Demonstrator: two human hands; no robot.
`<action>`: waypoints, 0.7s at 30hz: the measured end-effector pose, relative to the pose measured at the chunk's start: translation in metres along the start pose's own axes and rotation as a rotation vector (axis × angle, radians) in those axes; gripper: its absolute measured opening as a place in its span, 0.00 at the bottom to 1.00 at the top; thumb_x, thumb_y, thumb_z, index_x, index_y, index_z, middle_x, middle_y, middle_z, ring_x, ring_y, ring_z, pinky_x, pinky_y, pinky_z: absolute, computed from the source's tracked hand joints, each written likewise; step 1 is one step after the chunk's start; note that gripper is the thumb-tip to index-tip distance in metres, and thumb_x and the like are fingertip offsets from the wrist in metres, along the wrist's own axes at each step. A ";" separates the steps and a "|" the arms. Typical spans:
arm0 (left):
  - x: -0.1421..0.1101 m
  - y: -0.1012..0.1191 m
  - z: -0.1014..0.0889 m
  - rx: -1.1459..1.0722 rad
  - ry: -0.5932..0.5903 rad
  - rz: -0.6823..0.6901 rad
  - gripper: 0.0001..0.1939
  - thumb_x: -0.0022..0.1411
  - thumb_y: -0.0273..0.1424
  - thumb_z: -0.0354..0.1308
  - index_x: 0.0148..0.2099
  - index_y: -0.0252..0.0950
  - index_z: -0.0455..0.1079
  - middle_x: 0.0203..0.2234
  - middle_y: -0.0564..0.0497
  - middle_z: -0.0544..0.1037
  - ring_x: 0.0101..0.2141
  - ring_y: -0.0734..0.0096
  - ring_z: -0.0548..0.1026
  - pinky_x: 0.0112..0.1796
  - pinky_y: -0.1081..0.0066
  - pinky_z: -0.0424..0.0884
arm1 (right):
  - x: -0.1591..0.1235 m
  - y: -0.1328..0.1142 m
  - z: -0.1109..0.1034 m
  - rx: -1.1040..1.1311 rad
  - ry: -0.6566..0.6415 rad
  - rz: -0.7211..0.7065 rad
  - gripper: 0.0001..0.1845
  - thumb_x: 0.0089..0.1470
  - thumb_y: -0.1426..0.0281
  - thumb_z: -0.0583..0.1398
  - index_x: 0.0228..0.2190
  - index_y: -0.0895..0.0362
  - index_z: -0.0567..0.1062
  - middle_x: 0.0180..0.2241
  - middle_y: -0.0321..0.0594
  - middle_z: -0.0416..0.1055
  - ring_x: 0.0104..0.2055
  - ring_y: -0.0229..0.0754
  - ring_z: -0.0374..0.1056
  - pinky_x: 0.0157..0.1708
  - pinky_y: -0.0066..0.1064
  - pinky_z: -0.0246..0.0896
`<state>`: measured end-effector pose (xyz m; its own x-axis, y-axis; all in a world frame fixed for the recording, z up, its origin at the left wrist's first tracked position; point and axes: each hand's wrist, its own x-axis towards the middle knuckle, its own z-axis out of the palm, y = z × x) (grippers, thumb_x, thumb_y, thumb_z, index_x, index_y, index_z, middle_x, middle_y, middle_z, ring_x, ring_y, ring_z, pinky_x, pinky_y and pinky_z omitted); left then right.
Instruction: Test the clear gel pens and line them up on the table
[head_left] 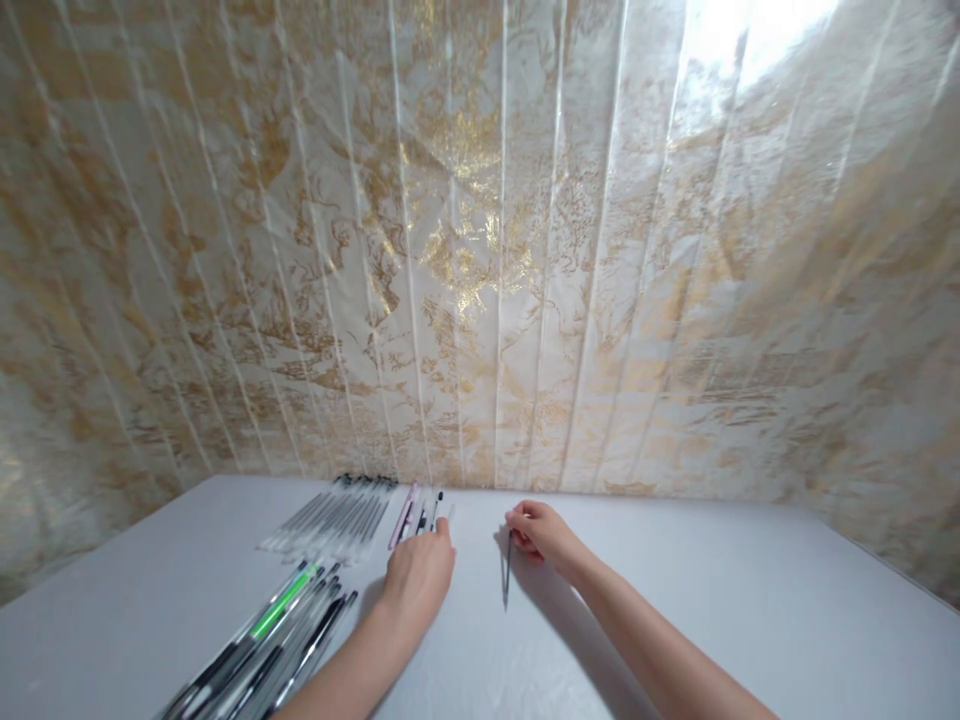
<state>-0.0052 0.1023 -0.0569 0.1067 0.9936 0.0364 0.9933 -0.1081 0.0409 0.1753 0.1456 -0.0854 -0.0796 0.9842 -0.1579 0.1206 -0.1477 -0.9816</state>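
My right hand (pixel 541 532) pinches a thin dark pen refill (pixel 508 572) near its upper end, and its pointed end hangs down toward me. Farther left, my left hand (pixel 421 562) is over the near ends of a small group of pen parts, with its fingers curled and mostly hidden by the back of the hand. Just beyond it lie a pink pen (pixel 403 516) and a dark-tipped thin piece (pixel 438 508). Whether the left fingers grip one of these is hidden.
A row of clear pen barrels or refills with dark ends (pixel 337 515) lies at the back left. Nearer, a pile of black and clear pens (pixel 259 655) includes a bright green one (pixel 283 603). The white table (pixel 712 590) meets a gold-patterned curtain (pixel 480 250).
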 end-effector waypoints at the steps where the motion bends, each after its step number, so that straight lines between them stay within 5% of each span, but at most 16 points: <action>1: 0.002 0.001 0.000 -0.003 0.005 -0.009 0.16 0.65 0.28 0.49 0.52 0.26 0.65 0.35 0.33 0.80 0.39 0.50 0.79 0.37 0.63 0.71 | 0.011 -0.003 0.012 -0.042 0.012 -0.008 0.12 0.47 0.62 0.60 0.22 0.54 0.63 0.12 0.25 0.58 0.12 0.29 0.46 0.13 0.21 0.40; 6: -0.001 0.000 -0.001 -0.039 -0.025 -0.019 0.21 0.64 0.37 0.53 0.53 0.27 0.64 0.34 0.34 0.80 0.38 0.49 0.79 0.36 0.64 0.71 | 0.046 -0.011 0.053 -0.303 0.119 -0.109 0.05 0.52 0.73 0.55 0.34 0.58 0.68 0.15 0.29 0.65 0.16 0.35 0.59 0.20 0.25 0.51; 10: -0.003 -0.007 0.003 -0.088 -0.062 -0.005 0.18 0.59 0.32 0.58 0.51 0.30 0.66 0.37 0.38 0.80 0.41 0.52 0.79 0.36 0.67 0.70 | 0.037 -0.005 0.063 -0.534 0.122 -0.215 0.13 0.52 0.77 0.55 0.41 0.62 0.71 0.25 0.41 0.74 0.30 0.41 0.70 0.31 0.28 0.57; 14: 0.004 -0.009 0.009 -0.123 -0.059 0.007 0.14 0.61 0.27 0.56 0.50 0.31 0.67 0.39 0.38 0.80 0.42 0.54 0.78 0.38 0.67 0.70 | 0.019 -0.004 0.065 -0.731 0.140 -0.286 0.14 0.55 0.76 0.52 0.40 0.61 0.75 0.41 0.49 0.74 0.42 0.46 0.70 0.39 0.31 0.57; 21: 0.012 -0.012 0.011 -0.122 -0.041 0.022 0.16 0.63 0.21 0.50 0.53 0.32 0.65 0.41 0.36 0.79 0.42 0.55 0.78 0.40 0.65 0.71 | 0.008 -0.006 0.069 -0.989 0.137 -0.370 0.17 0.59 0.74 0.50 0.43 0.54 0.76 0.46 0.45 0.70 0.36 0.44 0.73 0.32 0.30 0.58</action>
<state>-0.0152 0.1155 -0.0675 0.1323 0.9912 -0.0024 0.9783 -0.1301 0.1613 0.1052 0.1479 -0.0883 -0.1713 0.9634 0.2062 0.8670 0.2468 -0.4329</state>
